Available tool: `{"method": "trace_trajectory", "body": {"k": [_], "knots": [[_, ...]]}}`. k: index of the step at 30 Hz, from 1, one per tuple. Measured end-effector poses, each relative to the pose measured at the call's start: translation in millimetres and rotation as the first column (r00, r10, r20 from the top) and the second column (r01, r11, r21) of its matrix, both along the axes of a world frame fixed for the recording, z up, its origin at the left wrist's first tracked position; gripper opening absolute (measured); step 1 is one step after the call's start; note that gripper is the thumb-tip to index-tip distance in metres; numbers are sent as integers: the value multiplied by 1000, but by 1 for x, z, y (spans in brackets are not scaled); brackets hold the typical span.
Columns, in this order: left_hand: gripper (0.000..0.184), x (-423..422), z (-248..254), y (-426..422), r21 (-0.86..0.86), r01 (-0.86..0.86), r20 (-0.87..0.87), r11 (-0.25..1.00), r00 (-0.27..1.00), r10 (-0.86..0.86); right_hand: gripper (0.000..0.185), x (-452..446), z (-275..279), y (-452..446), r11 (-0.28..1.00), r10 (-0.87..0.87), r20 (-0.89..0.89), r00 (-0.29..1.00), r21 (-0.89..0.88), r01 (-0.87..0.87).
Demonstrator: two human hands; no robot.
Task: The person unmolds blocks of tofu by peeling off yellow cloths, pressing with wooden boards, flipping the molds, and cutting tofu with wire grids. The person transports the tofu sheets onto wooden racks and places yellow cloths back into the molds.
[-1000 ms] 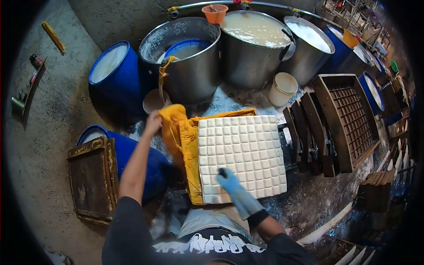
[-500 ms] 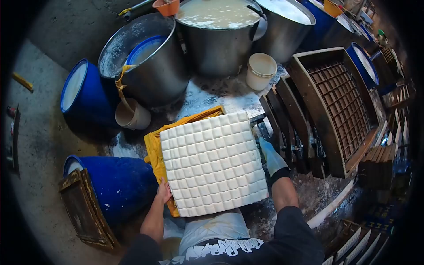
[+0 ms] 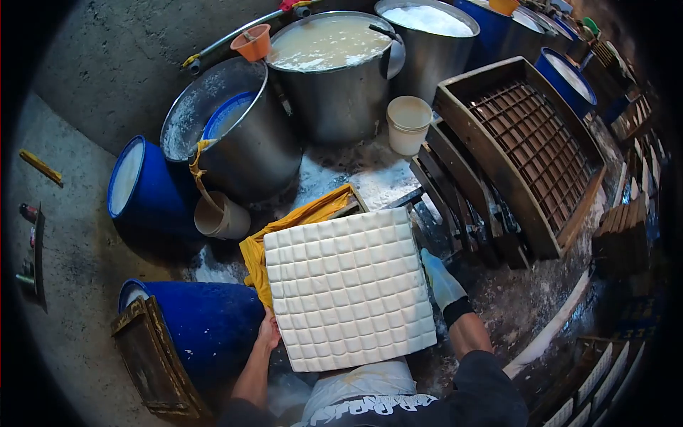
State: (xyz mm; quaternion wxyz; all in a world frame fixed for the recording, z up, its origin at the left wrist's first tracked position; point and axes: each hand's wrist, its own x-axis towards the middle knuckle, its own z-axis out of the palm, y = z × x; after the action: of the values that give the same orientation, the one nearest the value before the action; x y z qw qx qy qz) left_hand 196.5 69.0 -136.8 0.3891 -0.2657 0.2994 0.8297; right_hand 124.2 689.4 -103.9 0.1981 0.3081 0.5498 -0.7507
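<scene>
A large white slab of tofu (image 3: pixel 348 288), pressed into a grid of squares, lies in front of my body. My bare left hand (image 3: pixel 268 332) grips its lower left edge, with the fingers partly hidden beneath. On the opposite side my right hand (image 3: pixel 442 279), in a pale glove, holds the right edge; its fingertips are partly out of sight. Whatever is under the slab cannot be seen. Just beyond the slab, a yellow cloth (image 3: pixel 302 215) is draped over a wooden frame (image 3: pixel 350 206), both partly covered by the slab.
Steel vats (image 3: pixel 331 99) with liquid and foam stand at the back. Blue barrels (image 3: pixel 203 324) are on the left, one with a dark wooden frame (image 3: pixel 160 352) leaning on it. Stacked wooden crates (image 3: pixel 533 142) rise at the right. A white bucket (image 3: pixel 409 127) sits between vats and crates.
Both hands have drawn the slab toward my body, so more of the wooden frame shows beyond it and less yellow cloth shows at its left. The camera view has shifted too.
</scene>
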Motion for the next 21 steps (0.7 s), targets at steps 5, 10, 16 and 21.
{"method": "trace_trajectory", "body": {"k": [5,10,16,21], "knots": [[84,6,77,33,-567,33,-68,823,994,-87,49,103,68,-21,986,-167,-112,980,-37,163],[83,14,112,36,-532,136,-211,835,935,-286,51,236,145,-55,920,-379,-233,895,11,392],[80,11,136,58,-469,413,-92,781,857,-508,53,410,243,-102,718,-583,-346,735,203,665],[82,65,205,137,-412,645,-243,644,603,-760,50,592,250,-136,458,-741,-520,425,71,886]]}}
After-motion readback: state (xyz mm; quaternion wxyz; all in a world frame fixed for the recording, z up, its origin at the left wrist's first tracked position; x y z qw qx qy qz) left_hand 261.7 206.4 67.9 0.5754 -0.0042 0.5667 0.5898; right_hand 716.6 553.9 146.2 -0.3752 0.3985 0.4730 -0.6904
